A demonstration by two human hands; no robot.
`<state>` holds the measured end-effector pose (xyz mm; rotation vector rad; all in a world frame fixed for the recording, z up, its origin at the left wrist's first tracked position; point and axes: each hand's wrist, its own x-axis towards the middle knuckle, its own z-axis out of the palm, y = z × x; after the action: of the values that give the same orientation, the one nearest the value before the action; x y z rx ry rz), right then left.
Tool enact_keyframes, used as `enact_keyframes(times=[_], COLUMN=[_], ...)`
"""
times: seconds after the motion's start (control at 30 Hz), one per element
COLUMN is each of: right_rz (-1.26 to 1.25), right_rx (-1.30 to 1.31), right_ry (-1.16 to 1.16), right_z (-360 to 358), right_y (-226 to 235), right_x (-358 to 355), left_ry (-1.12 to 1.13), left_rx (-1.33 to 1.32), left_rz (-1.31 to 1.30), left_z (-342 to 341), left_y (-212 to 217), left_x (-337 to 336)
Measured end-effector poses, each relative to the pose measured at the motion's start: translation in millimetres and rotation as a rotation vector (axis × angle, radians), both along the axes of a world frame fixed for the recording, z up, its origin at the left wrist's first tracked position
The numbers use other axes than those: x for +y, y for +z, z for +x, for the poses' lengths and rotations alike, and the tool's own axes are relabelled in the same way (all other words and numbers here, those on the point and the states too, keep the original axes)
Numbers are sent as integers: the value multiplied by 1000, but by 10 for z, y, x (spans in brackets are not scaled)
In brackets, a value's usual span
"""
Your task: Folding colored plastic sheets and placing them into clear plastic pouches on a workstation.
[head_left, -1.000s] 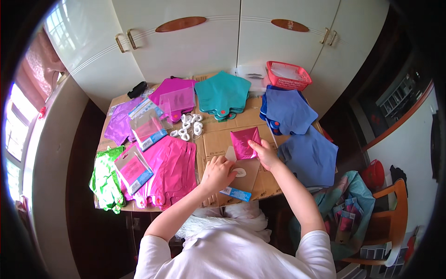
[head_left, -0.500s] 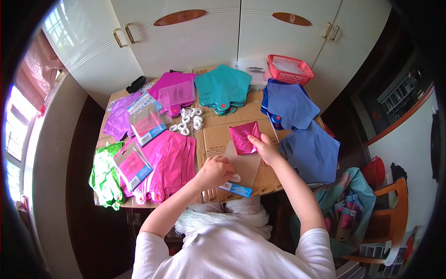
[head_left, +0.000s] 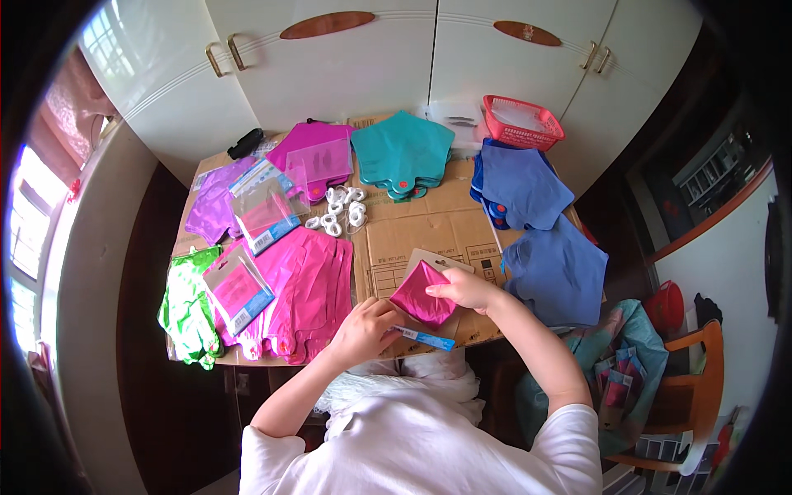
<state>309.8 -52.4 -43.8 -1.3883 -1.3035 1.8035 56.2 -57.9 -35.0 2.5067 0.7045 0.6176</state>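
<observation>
My right hand (head_left: 464, 290) pinches a folded shiny pink foil sheet (head_left: 422, 301) between thumb and fingers, low over the near middle of the table. Beneath it lies a clear packaging bag (head_left: 436, 339) with a blue strip at its near end and a hanging hole at its far end. Close by on the left, my left hand (head_left: 365, 330) has curled fingers at the bag's near edge, beside the blue strip. Its fingertips are partly hidden. Unfolded pink foil sheets (head_left: 305, 289) are stacked left of that hand, with a filled bag (head_left: 238, 290) on top.
Several white ribbon coils (head_left: 334, 213) lie mid-table. Around them are green foil (head_left: 188, 309), purple foil (head_left: 216, 198), a teal stack (head_left: 403, 150) and blue stacks (head_left: 528, 186). A red basket (head_left: 524, 124) stands at the back right; a chair (head_left: 701, 396) holds a bag of packets.
My right hand has brought the folded pink foil nearer and slightly left, down over the bag. My left hand has shifted slightly left and down, and the white coil beside it no longer shows.
</observation>
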Motion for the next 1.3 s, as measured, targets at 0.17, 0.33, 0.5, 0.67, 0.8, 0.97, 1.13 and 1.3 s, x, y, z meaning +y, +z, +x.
enact_keyframes(times=[0.17,0.33,0.5,0.67,0.8,0.97,1.13,1.3], right_rz=[22,85,181,179,244,336,341,303], right_rx=[-155,-216,-459,-509,-534,-634,-688,-996], right_ry=[79,177,193,176,179,187,215,393], right_z=[3,-84,-111,-116,-102,-111,-118,-197], right_y=[40,26,94,114,52,-26,-48,415], right_x=[-37,-131,-178,-191,-198,-201,-198,-125], left_ry=[12,69,116,266,55,51,33,-12], left_rx=[-16,-45,-35,-91,99,301,373,389], left_rz=[33,79,60,226,381,392,370,370], left_z=[-2,17,16,84,29,149,173,163], left_y=[4,-107,-171,-213,-394,-355,-328,-272], left_x=[-52,-75,-110,-305,-627,-756,-759,-699])
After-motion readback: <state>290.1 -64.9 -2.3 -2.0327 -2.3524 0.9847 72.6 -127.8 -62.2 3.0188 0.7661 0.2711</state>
